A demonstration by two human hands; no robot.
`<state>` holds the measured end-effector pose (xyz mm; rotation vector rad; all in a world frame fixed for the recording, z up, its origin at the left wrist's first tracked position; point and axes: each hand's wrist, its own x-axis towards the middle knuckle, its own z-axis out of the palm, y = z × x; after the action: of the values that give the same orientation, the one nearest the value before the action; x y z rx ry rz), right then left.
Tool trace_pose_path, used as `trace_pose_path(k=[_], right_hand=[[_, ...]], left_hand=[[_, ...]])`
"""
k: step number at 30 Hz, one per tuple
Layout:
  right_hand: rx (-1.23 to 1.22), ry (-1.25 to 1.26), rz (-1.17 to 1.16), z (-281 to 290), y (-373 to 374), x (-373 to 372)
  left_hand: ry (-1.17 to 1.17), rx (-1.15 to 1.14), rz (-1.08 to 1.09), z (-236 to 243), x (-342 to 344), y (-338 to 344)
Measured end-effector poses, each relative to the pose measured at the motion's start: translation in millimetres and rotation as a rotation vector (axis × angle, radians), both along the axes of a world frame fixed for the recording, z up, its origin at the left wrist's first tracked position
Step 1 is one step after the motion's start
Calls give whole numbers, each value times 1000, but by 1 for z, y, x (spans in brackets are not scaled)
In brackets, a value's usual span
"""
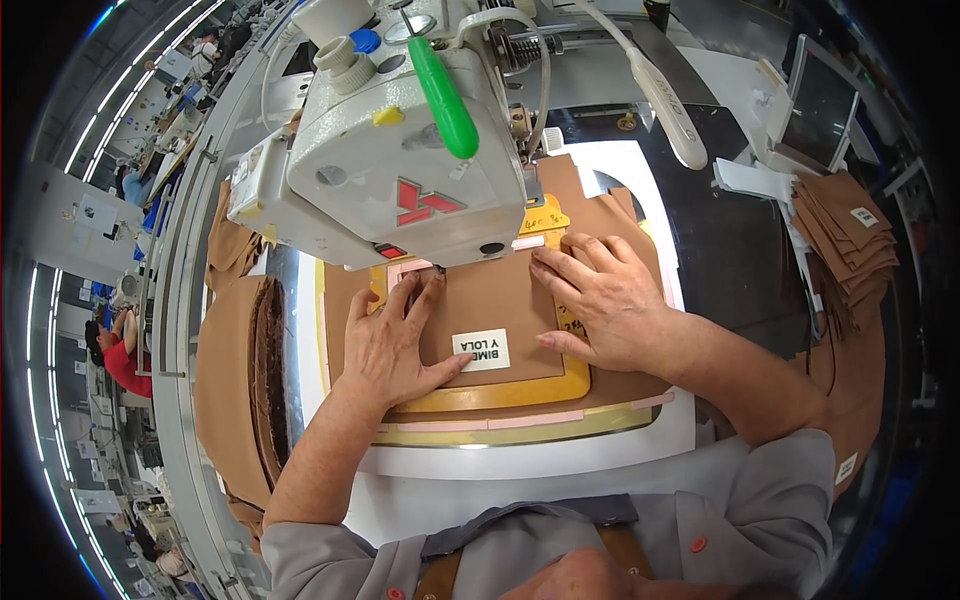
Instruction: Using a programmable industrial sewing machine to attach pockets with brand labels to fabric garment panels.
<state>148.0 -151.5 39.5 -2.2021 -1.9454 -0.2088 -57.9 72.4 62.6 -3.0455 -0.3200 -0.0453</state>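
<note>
Resting palm-down in the head view: two hands, both on one brown panel [497, 300]. The panel lies beneath and between them, framed along its near side by one yellow template [500, 398].

Left hand [388, 345]: fingers spread, pointing away from the body; thumb held wide, its tip on the left edge of one pale label [483, 350] on the panel. Grip is flat contact, nothing pinched.

Right hand [607, 305]: fingertips on the panel's right portion, thumb set wide of the fingers and lower, to the right of the label. Also flat contact, no object clasped.

Counts around the grip: one sewing machine [400, 165], its head just beyond the left fingers; one green handle [443, 100] above the machine's front; one white board [530, 462] under the work, showing nearer the body than both hands. One stack of brown pieces [232, 380] left of the left hand; one brown pile [845, 250] well right of the right hand, layers overlapping, number uncertain. One monitor [822, 105] beyond that pile.
</note>
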Motion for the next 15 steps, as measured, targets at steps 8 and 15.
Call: trace_pose_path(k=[8, 15], right_hand=[[-58, 2, 67, 2, 16, -4], [79, 20, 101, -4, 29, -13]], left_hand=[[45, 67, 51, 2, -3, 1], [24, 98, 35, 3, -11, 14]])
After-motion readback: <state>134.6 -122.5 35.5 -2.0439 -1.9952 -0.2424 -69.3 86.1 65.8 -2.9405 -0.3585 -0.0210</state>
